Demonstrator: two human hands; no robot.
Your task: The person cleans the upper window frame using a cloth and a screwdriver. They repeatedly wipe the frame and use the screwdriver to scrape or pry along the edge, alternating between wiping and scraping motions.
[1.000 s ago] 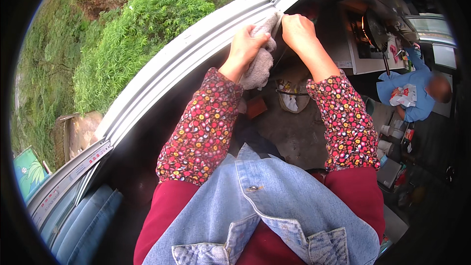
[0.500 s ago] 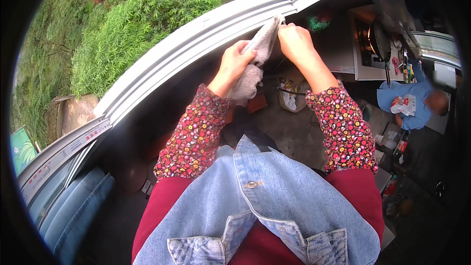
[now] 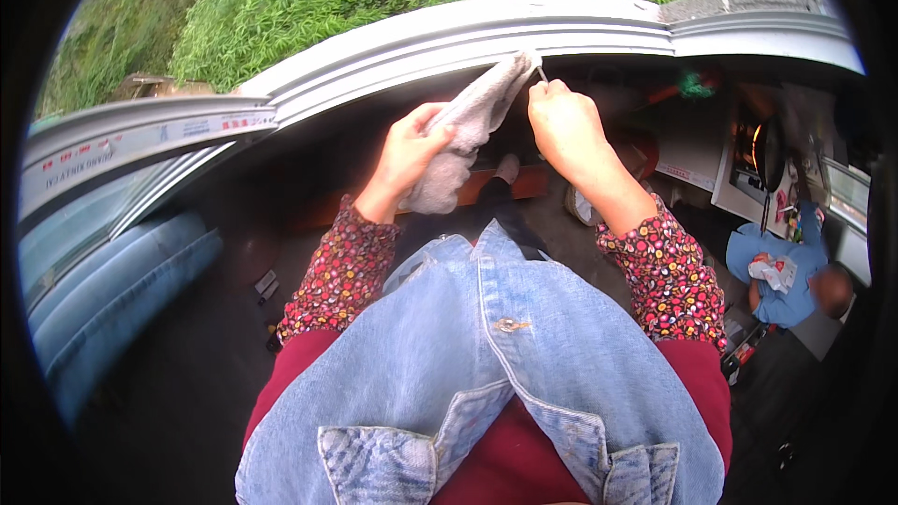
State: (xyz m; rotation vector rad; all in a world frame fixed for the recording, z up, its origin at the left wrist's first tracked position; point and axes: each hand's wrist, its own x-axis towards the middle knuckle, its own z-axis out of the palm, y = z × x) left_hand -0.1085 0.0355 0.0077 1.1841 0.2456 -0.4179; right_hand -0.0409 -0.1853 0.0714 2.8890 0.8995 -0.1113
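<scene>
My left hand [image 3: 404, 157] is closed on a greyish-white cloth [image 3: 472, 122], thumb on top. The cloth's narrow upper end reaches the white window track [image 3: 421, 45], and its bunched lower part hangs beside my fingers. Right of it, my right hand [image 3: 567, 126] is a fist around a thin metal tool [image 3: 542, 74]. Only a short length of the tool shows, its tip against the cloth's upper end; the rest is hidden in my fist, so I cannot tell its kind.
Green bushes [image 3: 309, 9] grow outside beyond the track. A sliding window frame [image 3: 150, 136] stands at the left, above rounded light-blue shapes [image 3: 131, 281]. At the right, a person in a blue shirt [image 3: 790, 295] holds a white-and-red bag near a stove with a dark pan [image 3: 769, 154].
My view has swung, so the track now lies more level across the top. Both hands stay on the cloth and the metal tool; a bit of the tool's shaft now shows above my right fist.
</scene>
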